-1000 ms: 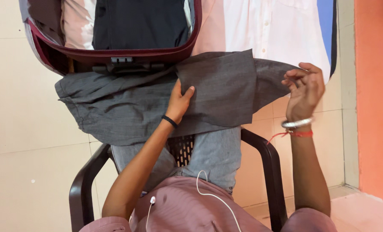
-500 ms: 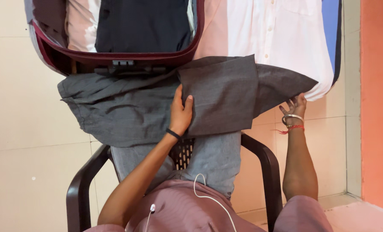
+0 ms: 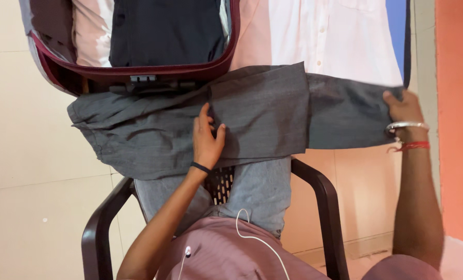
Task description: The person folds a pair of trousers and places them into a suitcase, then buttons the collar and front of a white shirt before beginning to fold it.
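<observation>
Two hands at work on one pair of grey trousers (image 3: 252, 111), spread crosswise over the back of a dark plastic chair (image 3: 322, 192). Nearest, a mauve shirt (image 3: 226, 254) with a white earphone cable (image 3: 257, 236) trailing across it, and a lighter grey cloth (image 3: 262, 189) hanging over the chair back. Left hand (image 3: 206, 137) laid flat on the middle of the trousers, fingers spread, pressing the cloth down. Right hand (image 3: 402, 111) out at the far end, closed on the edge of one leg and holding it stretched level. Roughly halfway through the folding, by the look of it: one section already doubled over at the centre, the stretched leg not yet brought across, the left end loose and rumpled. Fabric plain, finely woven, dull grey, creased toward the left. Beyond, touching the trousers' far edge, an open maroon suitcase (image 3: 138, 70) with dark and pale clothes inside, and beside it a white shirt (image 3: 335, 36) lying flat.
</observation>
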